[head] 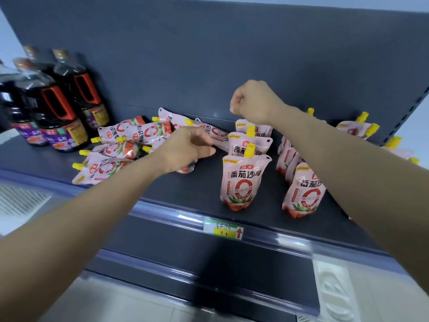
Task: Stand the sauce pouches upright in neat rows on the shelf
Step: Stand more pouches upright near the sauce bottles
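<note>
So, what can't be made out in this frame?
Head view, right hand: its fingers are turned away, so whether it pinches the rearmost upright pink spouted pouch is hidden.
Left hand covers a lying pink pouch; grip unclear.
Right forearm hides part of the right-hand pouch row.
Green-and-yellow price tag: handwriting too small.
Dark sauce bottles: cut by left edge.

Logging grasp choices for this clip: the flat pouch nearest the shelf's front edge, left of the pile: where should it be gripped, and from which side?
The pouch lies flat, its yellow cap pointing left, clear of the pile. Probably pinch the top seam beside the cap, coming from the front left; lifting there should swing it upright.
</note>
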